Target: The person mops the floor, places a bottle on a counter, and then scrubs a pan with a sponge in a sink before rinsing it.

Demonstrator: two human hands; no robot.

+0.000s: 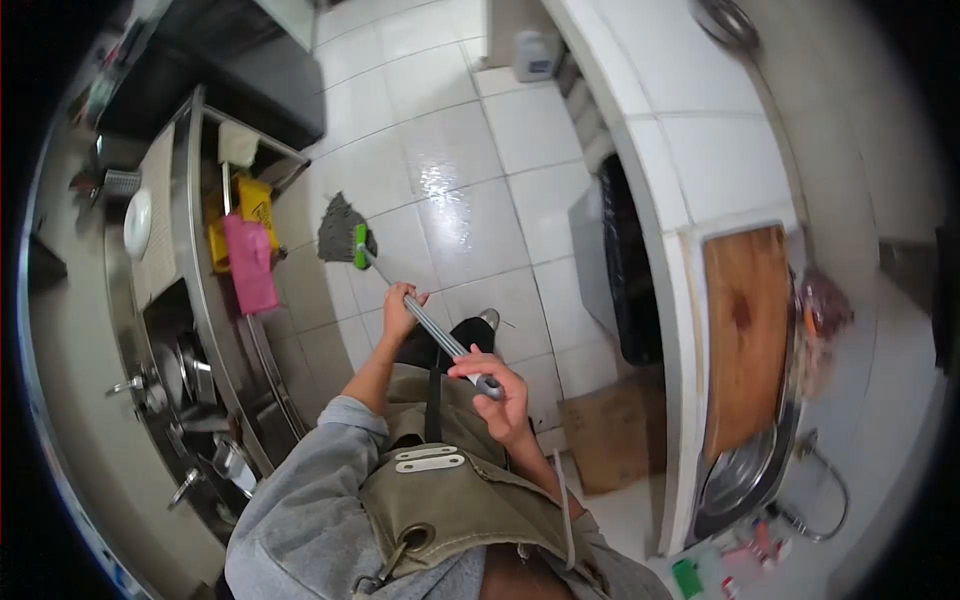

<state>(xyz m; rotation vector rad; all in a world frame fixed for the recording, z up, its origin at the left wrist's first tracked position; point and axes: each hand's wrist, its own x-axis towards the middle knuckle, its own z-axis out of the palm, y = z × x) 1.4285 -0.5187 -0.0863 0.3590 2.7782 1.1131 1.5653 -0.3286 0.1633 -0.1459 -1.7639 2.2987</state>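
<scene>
A mop with a grey head (pixel 341 230) and a green clamp (pixel 360 246) rests on the tiled floor. Its grey handle (pixel 434 329) slants back toward my body. My left hand (pixel 400 308) is wrapped round the lower part of the handle, nearer the mop head. Close to the handle's top end, my right hand (pixel 500 390) holds it loosely, with the fingers curved over it and the thumb near the end cap.
Left: a steel sink counter (pixel 195 250), a pink cloth (pixel 250 264) and a yellow bucket (pixel 258 206). Right: a black-lined bin (pixel 625 265), a flat cardboard piece (pixel 615 435), and a tiled counter (pixel 660 170) with a wooden board (pixel 745 340). A white jug (pixel 535 57) stands ahead.
</scene>
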